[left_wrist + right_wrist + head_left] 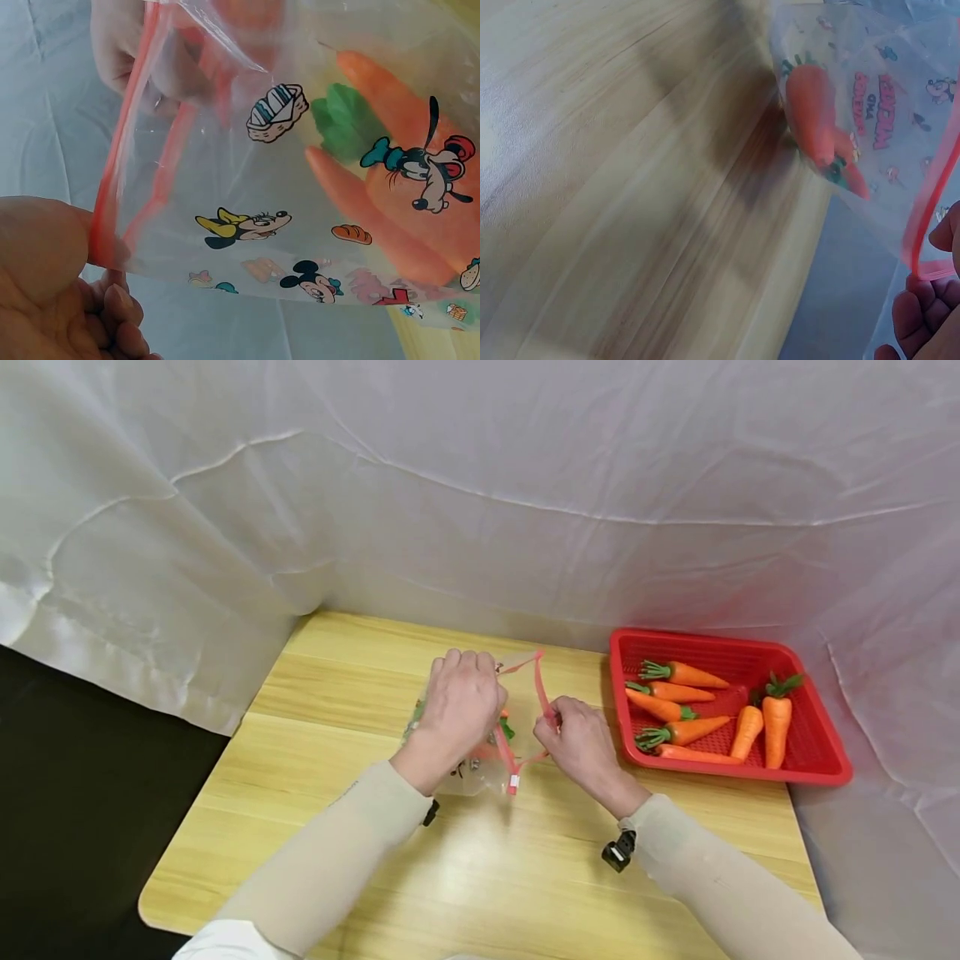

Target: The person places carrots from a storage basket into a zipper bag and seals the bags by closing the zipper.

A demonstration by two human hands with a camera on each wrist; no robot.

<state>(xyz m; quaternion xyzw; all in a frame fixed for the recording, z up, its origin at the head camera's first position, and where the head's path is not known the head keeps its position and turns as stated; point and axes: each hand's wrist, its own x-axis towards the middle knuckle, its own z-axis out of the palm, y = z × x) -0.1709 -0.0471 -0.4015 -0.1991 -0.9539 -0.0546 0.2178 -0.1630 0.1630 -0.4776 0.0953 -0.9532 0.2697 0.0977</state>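
Observation:
A clear zip bag (483,778) with red zip strips and cartoon prints is held above the wooden table, its mouth spread apart. My left hand (461,697) grips one side of the mouth, with thumb and fingers on the red strip (112,180) in the left wrist view. On the opposite side, my right hand (583,743) pinches the other red strip (542,685). Orange carrots (810,112) with green tops lie inside the bag, seen through the plastic. A white slider (513,781) sits at the near end of the zip.
To the right stands a red plastic basket (821,764) holding several carrots (777,727). The wooden table (480,877) has a rounded front left corner. Pale cloth (480,552) hangs behind and along both sides.

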